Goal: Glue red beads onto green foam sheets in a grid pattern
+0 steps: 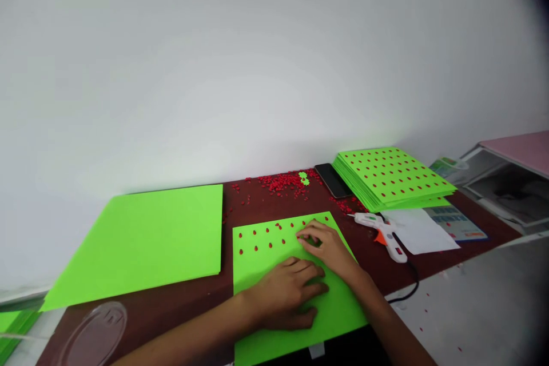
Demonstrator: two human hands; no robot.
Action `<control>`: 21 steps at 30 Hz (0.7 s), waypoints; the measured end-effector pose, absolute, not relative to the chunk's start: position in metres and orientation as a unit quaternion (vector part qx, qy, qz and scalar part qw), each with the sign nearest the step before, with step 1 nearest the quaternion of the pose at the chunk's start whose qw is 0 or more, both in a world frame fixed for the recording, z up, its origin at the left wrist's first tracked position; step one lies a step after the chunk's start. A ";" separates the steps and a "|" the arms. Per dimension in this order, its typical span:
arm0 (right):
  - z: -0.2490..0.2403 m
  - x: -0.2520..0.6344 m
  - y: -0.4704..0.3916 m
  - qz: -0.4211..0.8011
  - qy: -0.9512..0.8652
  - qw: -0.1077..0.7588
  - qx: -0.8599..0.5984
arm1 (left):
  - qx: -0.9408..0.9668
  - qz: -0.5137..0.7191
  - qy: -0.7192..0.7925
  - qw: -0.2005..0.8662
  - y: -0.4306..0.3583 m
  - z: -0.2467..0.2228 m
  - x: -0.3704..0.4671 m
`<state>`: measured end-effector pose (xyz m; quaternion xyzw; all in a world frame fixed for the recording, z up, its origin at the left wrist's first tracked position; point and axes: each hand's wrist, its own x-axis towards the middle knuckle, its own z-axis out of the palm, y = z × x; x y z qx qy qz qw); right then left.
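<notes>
A bright green sheet lies in front of me, with two rows of small red drop-shaped pieces along its far part. My right hand is over the second row, thumb and fingertips pinched at a red spot that appears to be one of these pieces. Nearer to me, my left hand rests on the sheet with its fingers apart and nothing visible in it. My right fingers partly hide the right end of the rows.
Plain green sheets are stacked left; dotted sheets are piled at the back right. Loose red pieces lie scattered near the wall by a phone. A white glue gun with a cord lies right, beside white paper. A clear lid is front left.
</notes>
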<state>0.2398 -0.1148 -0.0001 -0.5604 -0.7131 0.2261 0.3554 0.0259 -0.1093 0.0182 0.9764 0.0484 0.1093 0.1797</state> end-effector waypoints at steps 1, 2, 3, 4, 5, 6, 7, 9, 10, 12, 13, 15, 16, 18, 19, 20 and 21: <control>-0.002 0.239 -0.114 0.226 -0.712 0.353 -0.563 | 0.977 0.108 0.046 0.179 -0.109 0.019 0.026; -0.004 0.239 -0.114 0.226 -0.712 0.350 -0.565 | 0.977 0.107 0.044 0.178 -0.109 0.019 0.026; -0.005 0.240 -0.114 0.229 -0.712 0.345 -0.567 | 0.978 0.105 0.042 0.178 -0.109 0.019 0.026; -0.007 0.241 -0.114 0.232 -0.712 0.340 -0.568 | 0.978 0.105 0.041 0.177 -0.109 0.019 0.026; -0.008 0.242 -0.114 0.235 -0.713 0.336 -0.569 | 0.978 0.104 0.041 0.178 -0.109 0.019 0.026; -0.009 0.243 -0.115 0.237 -0.714 0.333 -0.569 | 0.977 0.104 0.043 0.179 -0.109 0.019 0.026; -0.010 0.243 -0.115 0.237 -0.715 0.331 -0.569 | 0.977 0.103 0.044 0.180 -0.109 0.019 0.027; -0.011 0.244 -0.115 0.228 -0.721 0.330 -0.565 | 0.977 0.103 0.045 0.182 -0.109 0.019 0.027; -0.011 0.244 -0.115 0.219 -0.725 0.330 -0.564 | 0.977 0.103 0.044 0.182 -0.109 0.019 0.027; -0.011 0.244 -0.116 0.195 -0.732 0.330 -0.563 | 0.977 0.104 0.043 0.181 -0.109 0.019 0.027; -0.010 0.243 -0.117 0.181 -0.737 0.328 -0.562 | 0.977 0.104 0.043 0.180 -0.109 0.019 0.027; -0.009 0.242 -0.118 0.149 -0.748 0.325 -0.560 | 0.977 0.105 0.044 0.179 -0.109 0.018 0.027; -0.009 0.241 -0.119 0.135 -0.754 0.321 -0.557 | 0.977 0.106 0.045 0.177 -0.109 0.018 0.027; -0.007 0.240 -0.120 0.114 -0.765 0.312 -0.552 | 0.978 0.106 0.045 0.173 -0.109 0.017 0.027; -0.007 0.239 -0.121 0.108 -0.769 0.306 -0.551 | 0.979 0.105 0.046 0.170 -0.109 0.017 0.027; -0.006 0.239 -0.121 0.104 -0.772 0.300 -0.551 | 0.980 0.105 0.046 0.166 -0.109 0.016 0.027; -0.005 0.238 -0.121 0.102 -0.773 0.294 -0.552 | 0.980 0.104 0.045 0.162 -0.109 0.016 0.027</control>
